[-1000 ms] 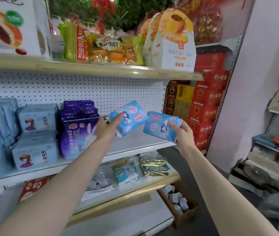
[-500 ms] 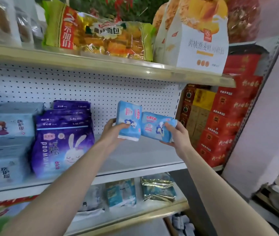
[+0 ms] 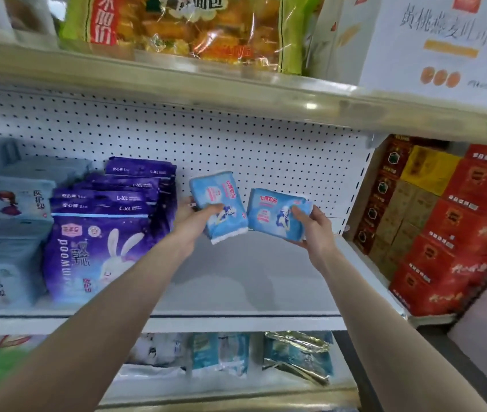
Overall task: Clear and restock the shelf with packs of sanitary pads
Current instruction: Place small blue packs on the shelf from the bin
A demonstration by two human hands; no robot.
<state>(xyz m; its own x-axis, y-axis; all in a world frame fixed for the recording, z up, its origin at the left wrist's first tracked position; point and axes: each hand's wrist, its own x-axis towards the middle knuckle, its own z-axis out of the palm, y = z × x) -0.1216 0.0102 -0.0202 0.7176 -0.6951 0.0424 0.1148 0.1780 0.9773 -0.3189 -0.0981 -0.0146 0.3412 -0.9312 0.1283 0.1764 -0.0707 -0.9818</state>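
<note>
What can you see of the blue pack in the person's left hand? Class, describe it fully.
The pack is a soft, light blue plastic wrapper with a white crimped seam at its lower end, red lettering and a cartoon figure with dark blue hair. It stands nearly upright, tilted slightly. The left hand grips its lower part, thumb across the front. It is before the pegboard, over the white shelf, close beside a second pack.

Both forearms are bare (down to the picture's lower edge); the left hand [image 3: 195, 219] and the right hand [image 3: 315, 231] are bare too.
</note>
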